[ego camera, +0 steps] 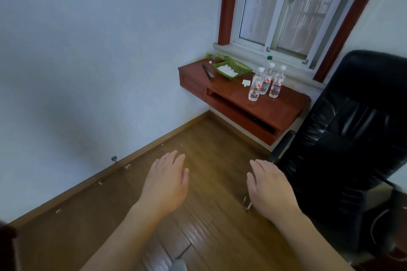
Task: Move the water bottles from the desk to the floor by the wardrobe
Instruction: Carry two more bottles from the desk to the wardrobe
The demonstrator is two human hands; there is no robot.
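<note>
Several clear water bottles [265,82] with white caps stand upright in a cluster on the red-brown wall-mounted desk [282,108], under the window. One with a green cap stands behind them. My left hand [166,179] and my right hand [269,185] hover palms down over the wooden floor, well short of the desk. Both have straight, relaxed fingers and hold nothing. No wardrobe is in view.
A black office chair [348,149] stands at the right, beside the desk. On the desk's left part lie a green tray [234,68] with white contents, a dark long object [208,72] and a small white paper [246,83]. The wooden floor [209,138] meets a white wall at left.
</note>
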